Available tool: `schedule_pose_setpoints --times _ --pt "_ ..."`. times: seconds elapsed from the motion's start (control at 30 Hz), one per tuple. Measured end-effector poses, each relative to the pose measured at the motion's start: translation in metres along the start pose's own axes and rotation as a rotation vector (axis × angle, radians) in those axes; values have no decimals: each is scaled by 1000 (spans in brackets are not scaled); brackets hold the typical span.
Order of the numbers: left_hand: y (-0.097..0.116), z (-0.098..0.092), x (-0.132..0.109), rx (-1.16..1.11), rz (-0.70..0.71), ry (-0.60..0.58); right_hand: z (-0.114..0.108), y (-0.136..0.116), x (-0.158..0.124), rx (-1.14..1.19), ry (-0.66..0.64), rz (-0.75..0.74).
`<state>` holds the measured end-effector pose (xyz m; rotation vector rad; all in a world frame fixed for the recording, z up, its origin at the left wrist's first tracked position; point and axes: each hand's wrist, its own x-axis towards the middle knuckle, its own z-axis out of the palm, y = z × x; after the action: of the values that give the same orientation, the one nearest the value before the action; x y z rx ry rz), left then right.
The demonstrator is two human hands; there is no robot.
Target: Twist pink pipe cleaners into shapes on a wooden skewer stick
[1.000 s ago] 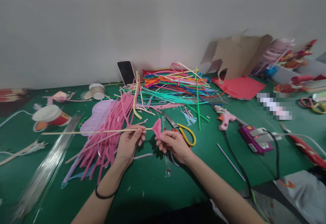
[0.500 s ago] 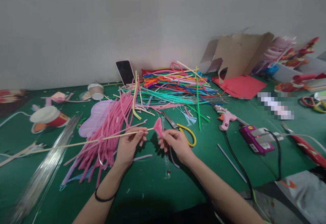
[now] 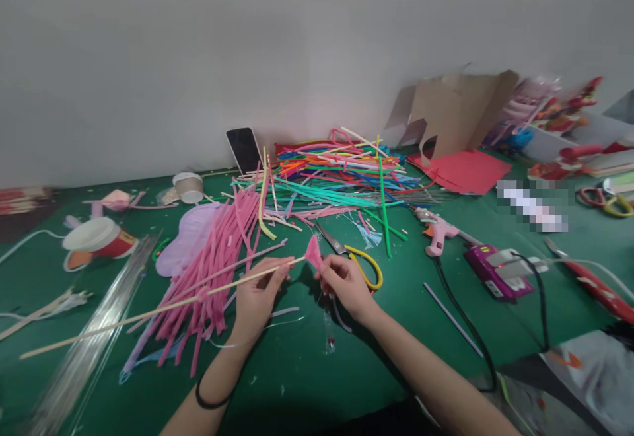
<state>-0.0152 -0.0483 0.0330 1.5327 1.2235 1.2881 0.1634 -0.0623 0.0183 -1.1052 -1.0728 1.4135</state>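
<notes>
1. The pink piece [image 3: 314, 254] is up in front of the person, between the two hands, over the green table [image 3: 287, 390], its narrow end pointing away toward the wall
2. The stick [image 3: 123, 321] comes to its left edge; its long axis runs from the far left, near the person, rightward and slightly away, straight at the piece; whether the tip goes in or merely touches, I cannot tell
3. The right hand [image 3: 347, 287] is the nearer to the piece, its fingers closed in a pinch on the lower right edge, so the piece lies just left of that grip and a little farther from the person
4. The left hand [image 3: 257, 294] pinches the stick between thumb and fingers, close behind the tip, leaving most of the length trailing off to the left; the piece lies just right of this grip
5. The pink stems [image 3: 225, 257] lie left of the left hand, beneath the stick
6. The scissors [image 3: 331, 238] lie just beyond the right hand, yellow handle toward it
7. Farther right, the glue gun [image 3: 440, 232] lies well apart from both hands
</notes>
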Motion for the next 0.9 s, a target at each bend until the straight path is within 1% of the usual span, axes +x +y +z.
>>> schedule_pose_setpoints --times 0.13,0.2,0.47,0.57,0.63,0.7,0.73,0.8,0.83,0.9 --pt "-2 0 -1 -28 12 8 1 -4 0 40 -27 52" --pt "-1 0 -1 -23 17 -6 2 -5 0 50 -29 55" --pt "3 3 -1 -44 -4 -48 -1 1 2 -11 -11 26" --pt "1 -3 3 -56 10 0 -2 1 4 -81 10 -31" --pt "0 -11 6 -32 50 62 -2 -1 5 -86 56 -95" --pt "0 -19 9 38 120 131 0 -3 6 -1 79 -99" --pt "0 -24 10 86 165 167 1 -4 6 64 70 -73" --pt "-1 -30 12 199 266 202 3 -7 7 200 28 8" --pt "-2 -32 13 256 312 201 4 -8 7 261 6 51" --pt "-5 -34 16 346 384 160 5 -10 7 365 -40 126"
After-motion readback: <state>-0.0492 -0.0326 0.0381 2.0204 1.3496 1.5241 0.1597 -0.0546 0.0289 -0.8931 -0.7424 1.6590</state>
